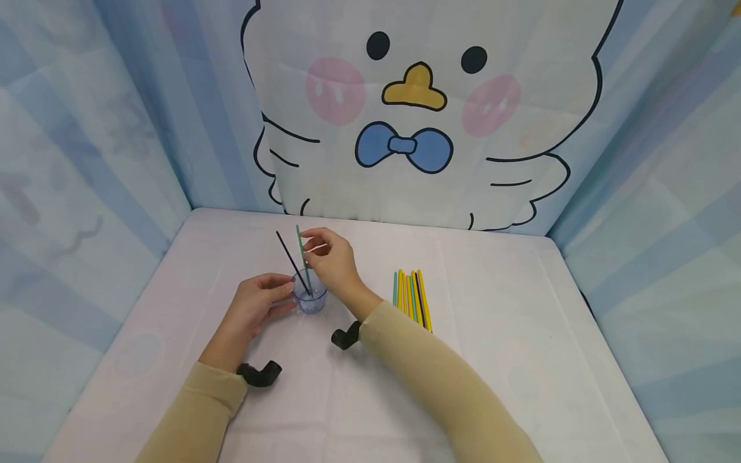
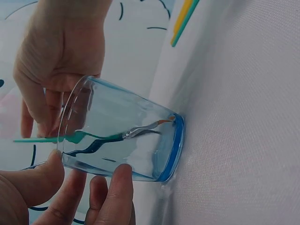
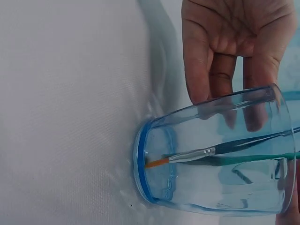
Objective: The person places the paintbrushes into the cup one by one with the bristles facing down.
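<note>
A clear bluish cup (image 1: 311, 305) stands on the table, holding two paintbrushes with their bristles down. My left hand (image 1: 255, 302) grips its side, thumb by the rim and fingers around the lower wall, as the left wrist view shows. The green paintbrush (image 1: 300, 241) rises above the rim, and my right hand (image 1: 336, 260) pinches its handle between thumb and fingers. Against the rim leans the black paintbrush (image 1: 286, 248), untouched. Orange bristles (image 3: 156, 163) and a silver ferrule (image 3: 192, 155) show near the cup's bottom. Through the wall, the handles look bent.
Right of the cup, several slim yellow sticks (image 1: 424, 296), with green and dark ones among them, lie side by side; my right sleeve (image 1: 405, 341) hides their near ends. A pale cloth covers the table (image 1: 509, 360). Printed curtains (image 1: 654, 212) enclose its back and sides.
</note>
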`<action>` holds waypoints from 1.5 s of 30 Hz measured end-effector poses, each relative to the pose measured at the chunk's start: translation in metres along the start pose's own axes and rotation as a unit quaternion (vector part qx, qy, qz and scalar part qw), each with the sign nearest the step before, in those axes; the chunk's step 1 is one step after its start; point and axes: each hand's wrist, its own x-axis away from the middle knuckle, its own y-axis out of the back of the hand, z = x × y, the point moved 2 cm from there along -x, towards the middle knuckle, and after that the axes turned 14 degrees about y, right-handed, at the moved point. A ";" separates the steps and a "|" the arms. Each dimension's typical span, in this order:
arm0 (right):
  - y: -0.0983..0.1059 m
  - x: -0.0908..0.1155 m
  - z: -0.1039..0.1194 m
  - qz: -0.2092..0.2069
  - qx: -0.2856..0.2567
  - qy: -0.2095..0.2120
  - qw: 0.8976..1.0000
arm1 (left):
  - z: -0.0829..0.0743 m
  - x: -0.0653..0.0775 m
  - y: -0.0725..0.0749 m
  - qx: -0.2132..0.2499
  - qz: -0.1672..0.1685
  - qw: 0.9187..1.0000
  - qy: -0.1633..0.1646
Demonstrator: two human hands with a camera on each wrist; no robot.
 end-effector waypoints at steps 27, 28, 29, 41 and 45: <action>0.026 0.013 -0.003 -0.016 -0.027 0.000 1.000 | -0.001 0.001 -0.001 -0.005 -0.002 1.000 0.004; 0.028 0.014 -0.004 -0.018 -0.028 -0.001 0.999 | -0.001 0.001 -0.001 -0.006 -0.001 1.000 0.003; 0.030 0.015 -0.005 -0.022 -0.030 -0.004 0.999 | -0.001 0.001 -0.001 -0.006 -0.001 1.000 0.003; 0.056 0.030 -0.015 -0.054 -0.040 -0.026 0.997 | 0.001 0.002 0.000 0.002 0.006 1.000 -0.001; 0.066 0.035 -0.017 -0.069 -0.032 -0.033 0.997 | 0.001 0.001 -0.001 0.000 0.004 1.000 0.000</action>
